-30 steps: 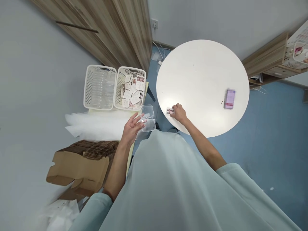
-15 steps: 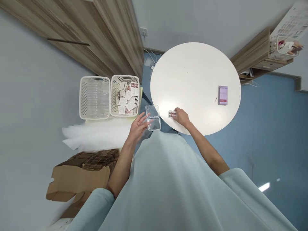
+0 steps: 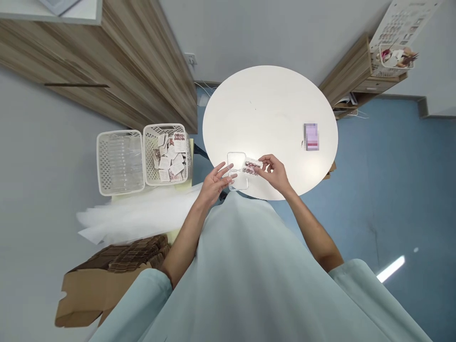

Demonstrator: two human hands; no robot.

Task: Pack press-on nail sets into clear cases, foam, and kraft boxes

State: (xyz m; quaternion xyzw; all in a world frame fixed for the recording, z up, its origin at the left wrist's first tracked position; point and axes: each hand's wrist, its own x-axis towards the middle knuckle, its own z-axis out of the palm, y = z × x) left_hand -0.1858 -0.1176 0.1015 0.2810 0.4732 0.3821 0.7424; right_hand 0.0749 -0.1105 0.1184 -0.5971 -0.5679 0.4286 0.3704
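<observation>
My left hand [image 3: 212, 186] holds a clear plastic hinged box [image 3: 242, 185] at its left side, fingers partly spread over it. The box's lid is swung up, and it sits at the front edge of the white table. Pinched between thumb and fingers of my right hand [image 3: 278, 175] is a small white card [image 3: 251, 167] with rows of dark red, rounded pieces. The card is tilted just right of the box, overlapping its edge in view; whether they touch I cannot tell.
Left of the round table [image 3: 270, 104] stand a white basket of similar cards [image 3: 171, 156] and a white basket of clear boxes [image 3: 121, 161]. White foam sheets [image 3: 142, 213] and folded brown cardboard boxes [image 3: 99, 285] lie nearer me. A purple box [image 3: 311, 137] rests on the table's right.
My right hand has lifted the card off the tabletop and brought it left, beside the clear box. My left hand has moved the box right, over the table edge. The view has shifted.
</observation>
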